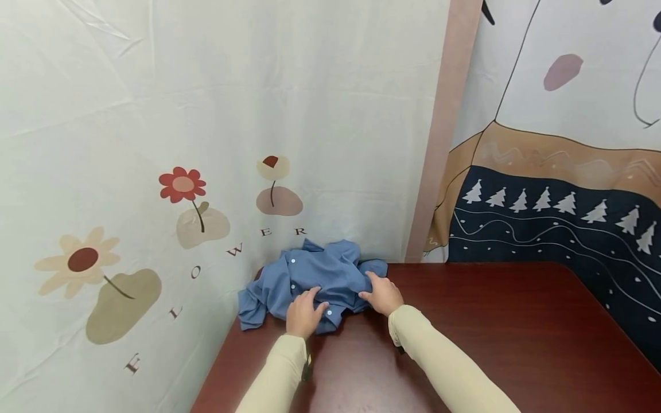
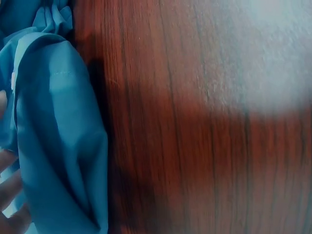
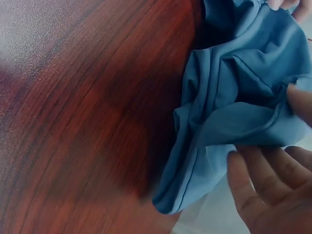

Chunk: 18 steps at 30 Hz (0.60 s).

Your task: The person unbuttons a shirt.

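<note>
A crumpled blue button-up shirt [image 1: 320,275] lies bunched at the table's far left corner, with pale buttons showing on its front. At its near edge, my left hand [image 1: 303,314] grips cloth beside a button, thumb and fingers spread apart. My right hand [image 1: 383,293] grips the shirt's right side. In the right wrist view, the right hand's fingers [image 3: 263,180] lie under a fold of cloth with the thumb above it. Only the left hand's fingertips [image 2: 10,187] appear at the edge of the left wrist view, against the shirt [image 2: 63,131].
The dark red-brown wooden table [image 1: 496,327] stretches to the right and toward me. A pale curtain [image 1: 335,143] with flowers and letters hangs close behind and left of the shirt. A patterned cloth [image 1: 558,212] with white trees hangs past the table's right side.
</note>
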### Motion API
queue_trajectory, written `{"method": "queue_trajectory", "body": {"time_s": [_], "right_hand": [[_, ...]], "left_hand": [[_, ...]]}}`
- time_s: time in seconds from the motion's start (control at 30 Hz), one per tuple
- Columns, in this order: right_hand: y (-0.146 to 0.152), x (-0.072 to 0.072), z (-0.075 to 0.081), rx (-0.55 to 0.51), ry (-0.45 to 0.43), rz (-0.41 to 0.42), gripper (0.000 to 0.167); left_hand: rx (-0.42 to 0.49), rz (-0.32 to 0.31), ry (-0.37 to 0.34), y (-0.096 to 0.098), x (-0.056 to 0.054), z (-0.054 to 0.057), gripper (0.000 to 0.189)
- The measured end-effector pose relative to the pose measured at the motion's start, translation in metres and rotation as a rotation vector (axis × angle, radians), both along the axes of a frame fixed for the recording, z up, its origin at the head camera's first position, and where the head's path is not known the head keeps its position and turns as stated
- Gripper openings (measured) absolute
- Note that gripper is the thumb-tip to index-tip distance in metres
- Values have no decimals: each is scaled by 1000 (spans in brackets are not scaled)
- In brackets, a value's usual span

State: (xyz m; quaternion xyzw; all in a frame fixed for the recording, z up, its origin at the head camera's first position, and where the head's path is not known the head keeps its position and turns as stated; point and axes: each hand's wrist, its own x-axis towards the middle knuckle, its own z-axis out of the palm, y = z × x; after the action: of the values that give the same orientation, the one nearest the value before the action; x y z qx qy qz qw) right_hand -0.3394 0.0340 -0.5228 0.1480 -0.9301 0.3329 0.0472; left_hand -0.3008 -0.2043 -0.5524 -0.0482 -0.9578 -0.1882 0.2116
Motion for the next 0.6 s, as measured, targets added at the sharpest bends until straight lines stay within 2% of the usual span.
{"method": "queue_trajectory", "body": {"time_s": [0.2, 0.37, 0.5, 0.6], "right_hand": [[2, -1, 1, 30, 111, 1, 26], [14, 5, 13, 5, 165, 31, 12], [32, 12, 28, -12, 194, 61, 11], [50, 18, 33, -22, 217, 102, 12]], "left_hand": [[-35, -28, 106, 2, 2, 5, 6], [-14, -73, 117, 5, 9, 16, 7], [27, -162, 90, 14, 17, 28, 7], [49, -257, 64, 23, 25, 35, 7]]}}
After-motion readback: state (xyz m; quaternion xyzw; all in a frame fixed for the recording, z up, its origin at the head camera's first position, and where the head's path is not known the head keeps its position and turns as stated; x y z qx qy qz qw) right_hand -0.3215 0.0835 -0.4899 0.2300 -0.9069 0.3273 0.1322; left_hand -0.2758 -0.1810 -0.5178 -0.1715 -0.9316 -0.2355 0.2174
